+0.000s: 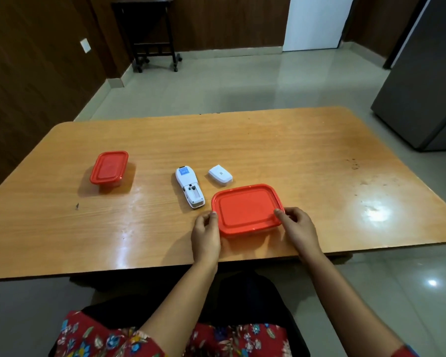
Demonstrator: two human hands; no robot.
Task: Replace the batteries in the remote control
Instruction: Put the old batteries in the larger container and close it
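1. A seated person's left hand [206, 231] and right hand [295, 228] grip opposite short sides of the large red-lidded container [247, 209] near the front edge of the wooden table [294, 155]; fingers of both hands curl against its rim, and the lid is on.

2. The white remote control [189, 187] lies face down just left of that container, apart from it, battery bay open toward the person. The bay looks empty, though small dark parts at its far end cannot be made out.

3. The white battery cover [220, 175] rests just behind the container, to the remote's right.

4. A smaller red-lidded container [109, 167] sits well to the left of the large one, closed.

5. No batteries are in view; the fresh ones are probably inside one of the boxes.

6. Judged by its look, the remote is light, stiff, smooth plastic that may slide on the glossy tabletop; it is best pinched along its long sides, away from the open bay, with the other hand free to seat cells.
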